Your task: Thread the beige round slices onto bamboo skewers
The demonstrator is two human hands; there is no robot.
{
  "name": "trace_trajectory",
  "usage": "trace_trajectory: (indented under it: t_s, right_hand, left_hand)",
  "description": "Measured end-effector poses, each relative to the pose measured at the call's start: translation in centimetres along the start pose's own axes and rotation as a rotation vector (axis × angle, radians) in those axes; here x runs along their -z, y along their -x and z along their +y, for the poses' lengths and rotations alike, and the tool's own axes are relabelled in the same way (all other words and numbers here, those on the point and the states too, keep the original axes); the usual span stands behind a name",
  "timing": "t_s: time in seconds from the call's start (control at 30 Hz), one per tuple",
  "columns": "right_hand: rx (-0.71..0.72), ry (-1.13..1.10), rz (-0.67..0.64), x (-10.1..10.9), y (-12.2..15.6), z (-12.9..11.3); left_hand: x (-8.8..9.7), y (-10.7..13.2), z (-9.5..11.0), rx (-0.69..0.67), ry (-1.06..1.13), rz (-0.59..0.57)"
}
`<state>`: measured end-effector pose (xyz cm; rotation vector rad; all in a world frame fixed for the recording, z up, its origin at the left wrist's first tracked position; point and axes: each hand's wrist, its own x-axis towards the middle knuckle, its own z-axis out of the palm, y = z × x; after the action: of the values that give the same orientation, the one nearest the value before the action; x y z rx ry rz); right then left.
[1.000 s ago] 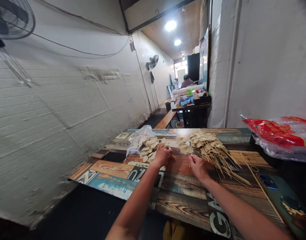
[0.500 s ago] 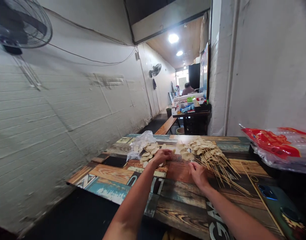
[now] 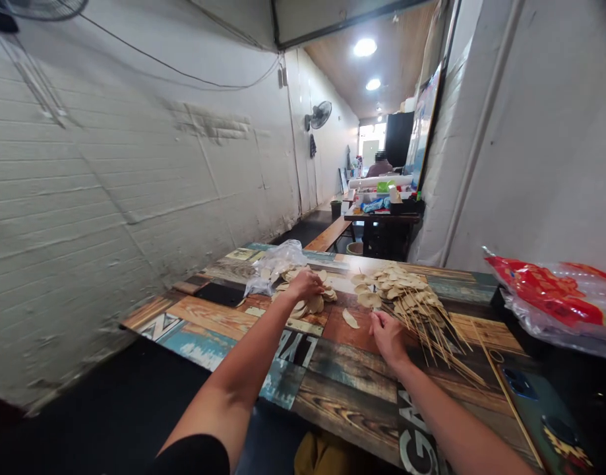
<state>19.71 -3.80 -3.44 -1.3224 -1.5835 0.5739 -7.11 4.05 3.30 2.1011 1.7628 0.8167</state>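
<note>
My left hand (image 3: 306, 285) reaches down onto a loose pile of pale, thin round slices (image 3: 312, 305), fingers curled; what lies under its fingertips is hidden. My right hand (image 3: 386, 333) is closed in a pinch on a thin wooden skewer, mostly hidden, with pale slices (image 3: 368, 300) just beyond the fingertips. Between the hands, a single slice (image 3: 351, 318) lies apart from the others. Beside my right hand is a heap of slices on skewers (image 3: 406, 290), their bare sticks (image 3: 438, 336) pointing toward me. A clear plastic bag (image 3: 285, 254) lies behind the loose pile.
The patchwork-wood table (image 3: 352, 409) carries a dark flat object (image 3: 217, 295) at left and a phone (image 3: 540, 409) at right. A red and clear plastic package (image 3: 554, 290) sits at the right edge. Beyond are a bench (image 3: 328, 235), a cluttered table (image 3: 382, 216) and a seated person (image 3: 380, 166).
My left hand has moved left, back over the loose pile. The slice that was at its fingertips now appears on the table between my hands. My right hand keeps its pinch; the camera view has tilted down.
</note>
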Motion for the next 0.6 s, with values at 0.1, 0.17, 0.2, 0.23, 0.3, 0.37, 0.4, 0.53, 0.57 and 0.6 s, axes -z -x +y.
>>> trace_trajectory:
  t_s: [0.1,0.17,0.2,0.23,0.3,0.37,0.4,0.53,0.57,0.6]
  right_hand:
    - [0.009,0.014,0.015,-0.2,0.0,0.3]
    - [0.021,0.026,0.031,-0.3,0.0,0.5]
    - [0.035,0.032,0.035,-0.3,0.0,0.5]
    - [0.044,0.032,0.035,-0.3,0.0,0.4]
    - [0.056,0.037,0.048,-0.2,0.0,0.2]
    - [0.078,0.033,0.062,-0.1,0.3,-0.3]
    - [0.105,0.026,0.06,0.0,0.5,-0.6]
    - [0.238,-0.008,-0.038,0.4,1.3,-1.8]
    - [0.26,-0.006,-0.062,0.5,1.5,-2.0]
    - [0.276,0.002,-0.085,0.6,1.6,-2.1]
  left_hand:
    - [-0.3,0.3,-0.5,-0.087,-0.04,-0.05]
    - [-0.4,0.3,-0.7,-0.091,-0.046,-0.048]
    - [-0.3,0.3,-0.7,-0.08,-0.035,-0.037]
    - [-0.2,0.4,-0.7,-0.062,-0.011,-0.016]
    - [-0.1,0.5,-0.3,0.003,0.106,0.067]
    - [-0.2,0.7,0.6,0.114,0.364,0.198]
    - [-0.4,0.8,1.2,0.185,0.538,0.28]
    - [-3.2,0.8,3.7,0.351,1.082,0.354]
    - [-4.1,0.8,4.1,0.373,1.256,0.365]
    - [-5.1,0.8,4.5,0.385,1.371,0.368]
